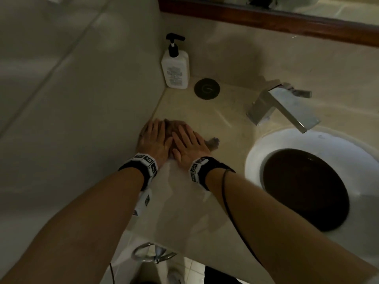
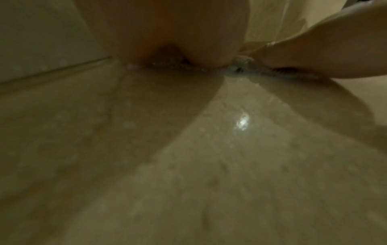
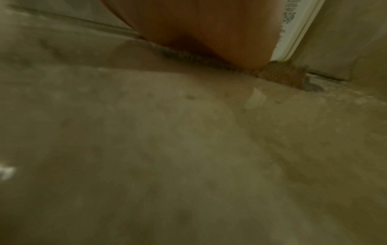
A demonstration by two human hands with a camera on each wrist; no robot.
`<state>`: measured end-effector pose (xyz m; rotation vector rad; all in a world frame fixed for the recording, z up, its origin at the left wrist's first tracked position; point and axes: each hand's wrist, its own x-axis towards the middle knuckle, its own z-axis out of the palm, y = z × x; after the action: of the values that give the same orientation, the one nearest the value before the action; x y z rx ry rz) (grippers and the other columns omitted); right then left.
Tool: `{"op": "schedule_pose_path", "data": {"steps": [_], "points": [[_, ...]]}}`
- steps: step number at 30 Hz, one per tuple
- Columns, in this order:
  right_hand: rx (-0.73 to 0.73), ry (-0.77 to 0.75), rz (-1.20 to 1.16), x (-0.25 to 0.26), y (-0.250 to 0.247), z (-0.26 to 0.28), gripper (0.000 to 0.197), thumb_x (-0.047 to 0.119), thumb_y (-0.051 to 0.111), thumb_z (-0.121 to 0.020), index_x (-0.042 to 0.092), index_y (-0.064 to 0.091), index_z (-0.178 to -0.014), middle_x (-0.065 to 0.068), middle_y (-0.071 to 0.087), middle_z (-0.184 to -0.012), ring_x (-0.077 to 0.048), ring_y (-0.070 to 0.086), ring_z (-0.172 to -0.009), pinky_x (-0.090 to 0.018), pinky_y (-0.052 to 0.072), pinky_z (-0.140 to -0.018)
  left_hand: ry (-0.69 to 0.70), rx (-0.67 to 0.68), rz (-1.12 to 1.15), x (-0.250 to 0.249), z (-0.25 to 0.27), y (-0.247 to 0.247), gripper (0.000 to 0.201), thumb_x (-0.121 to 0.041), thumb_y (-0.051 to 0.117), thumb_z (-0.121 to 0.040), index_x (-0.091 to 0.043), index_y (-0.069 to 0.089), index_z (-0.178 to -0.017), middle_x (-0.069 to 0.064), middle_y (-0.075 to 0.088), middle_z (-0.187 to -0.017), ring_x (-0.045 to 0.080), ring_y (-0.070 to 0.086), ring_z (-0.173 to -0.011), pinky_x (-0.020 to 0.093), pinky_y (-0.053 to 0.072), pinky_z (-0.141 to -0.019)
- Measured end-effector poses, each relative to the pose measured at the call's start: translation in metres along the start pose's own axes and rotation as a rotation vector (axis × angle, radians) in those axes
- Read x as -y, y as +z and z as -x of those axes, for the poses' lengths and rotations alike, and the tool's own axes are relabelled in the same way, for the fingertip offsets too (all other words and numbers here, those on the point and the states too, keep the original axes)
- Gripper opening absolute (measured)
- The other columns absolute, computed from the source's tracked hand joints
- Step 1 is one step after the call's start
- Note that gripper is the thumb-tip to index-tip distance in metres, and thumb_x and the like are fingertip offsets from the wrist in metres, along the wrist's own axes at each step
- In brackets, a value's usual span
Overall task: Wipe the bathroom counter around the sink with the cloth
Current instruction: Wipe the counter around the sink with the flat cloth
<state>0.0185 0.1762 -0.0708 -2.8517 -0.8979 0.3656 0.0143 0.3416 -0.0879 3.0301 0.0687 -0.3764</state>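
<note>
Left of the sink [image 1: 256, 158], on the counter [image 1: 205, 111]: brown cloth [image 1: 172, 128], pressed flat under my left hand [image 1: 154, 138] and right hand [image 1: 189, 145], fingers straight.

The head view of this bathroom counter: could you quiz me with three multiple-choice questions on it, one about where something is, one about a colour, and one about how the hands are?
1. Where does the lotion bottle stand?
A. in the back corner of the counter, against the wall
B. inside the sink
C. on top of the tap

2. What colour is the bottle's pump?
A. white
B. black
C. red

3. How do the left hand and right hand meet the cloth?
A. one lifts it in the air
B. both press flat on it, side by side
C. neither touches it

Answers: 1 A, the bottle sits where the two walls meet, left of the tap. 2 B, the pump is dark above a white body. 3 B, straight fingers of both hands lie over the brown cloth on the counter.
</note>
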Motion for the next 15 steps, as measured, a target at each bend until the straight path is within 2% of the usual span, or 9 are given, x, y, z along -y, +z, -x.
{"op": "schedule_pose_path", "data": {"steps": [3, 5, 7, 8, 10, 13, 15], "points": [[-0.004, -0.001, 0.021, 0.002, -0.002, 0.004, 0.059, 0.045, 0.018, -0.099, 0.019, 0.007, -0.151, -0.006, 0.0, -0.16, -0.024, -0.006, -0.147, -0.036, -0.005, -0.116, -0.045, -0.057, 0.026, -0.007, 0.01, -0.005, 0.071, -0.049, 0.012, -0.097, -0.001, 0.014, -0.149, 0.019, 0.015, -0.157, 0.03, 0.013, -0.146, 0.043, 0.008, -0.119], [-0.006, -0.004, 0.019, 0.007, 0.0, 0.011, 0.062, 0.046, 0.012, -0.096, 0.017, 0.014, -0.151, -0.008, 0.005, -0.16, -0.026, -0.002, -0.147, -0.035, -0.003, -0.116, -0.065, -0.076, 0.038, -0.007, 0.023, -0.004, 0.075, -0.053, 0.011, -0.094, -0.003, 0.015, -0.15, 0.018, 0.017, -0.157, 0.03, 0.014, -0.146, 0.044, 0.012, -0.118], [-0.007, -0.004, 0.002, 0.02, 0.005, 0.022, 0.066, 0.047, 0.009, -0.093, 0.015, 0.025, -0.148, -0.011, 0.017, -0.157, -0.029, 0.009, -0.146, -0.037, 0.005, -0.116, -0.065, -0.081, 0.014, -0.003, 0.04, 0.001, 0.077, -0.055, 0.008, -0.092, -0.004, 0.015, -0.15, 0.017, 0.018, -0.157, 0.03, 0.015, -0.146, 0.044, 0.013, -0.118], [-0.021, -0.001, -0.009, 0.027, 0.008, 0.028, 0.068, 0.047, 0.008, -0.092, 0.014, 0.03, -0.147, -0.012, 0.022, -0.156, -0.03, 0.013, -0.145, -0.039, 0.009, -0.116, -0.061, -0.078, 0.003, -0.001, 0.049, 0.005, 0.073, -0.053, 0.013, -0.096, -0.005, 0.014, -0.15, 0.016, 0.017, -0.158, 0.029, 0.014, -0.146, 0.044, 0.012, -0.118], [-0.015, -0.005, 0.0, 0.042, 0.013, 0.04, 0.073, 0.049, 0.0, -0.089, 0.014, 0.026, -0.149, -0.012, 0.017, -0.157, -0.029, 0.01, -0.146, -0.041, 0.009, -0.116, -0.049, -0.085, -0.012, 0.002, 0.069, 0.009, 0.066, -0.048, 0.019, -0.099, -0.007, 0.013, -0.151, 0.013, 0.015, -0.159, 0.027, 0.011, -0.147, 0.044, 0.012, -0.117], [0.016, -0.011, 0.043, 0.063, 0.018, 0.063, 0.079, 0.05, -0.013, -0.084, 0.018, 0.012, -0.151, -0.009, 0.004, -0.16, -0.027, -0.001, -0.147, -0.04, 0.001, -0.119, -0.051, -0.084, -0.043, 0.007, 0.106, 0.015, 0.07, -0.051, 0.004, -0.094, -0.012, 0.009, -0.152, 0.01, 0.01, -0.16, 0.024, 0.007, -0.148, 0.045, 0.012, -0.117], [0.037, -0.014, 0.081, 0.078, 0.023, 0.08, 0.08, 0.05, -0.017, -0.081, 0.02, 0.008, -0.152, -0.007, -0.001, -0.16, -0.026, -0.005, -0.147, -0.04, 0.0, -0.119, -0.055, -0.069, -0.042, 0.013, 0.13, 0.021, 0.065, -0.05, 0.009, -0.097, -0.015, 0.005, -0.152, 0.008, 0.005, -0.161, 0.023, 0.002, -0.148, 0.044, 0.008, -0.118]]}}
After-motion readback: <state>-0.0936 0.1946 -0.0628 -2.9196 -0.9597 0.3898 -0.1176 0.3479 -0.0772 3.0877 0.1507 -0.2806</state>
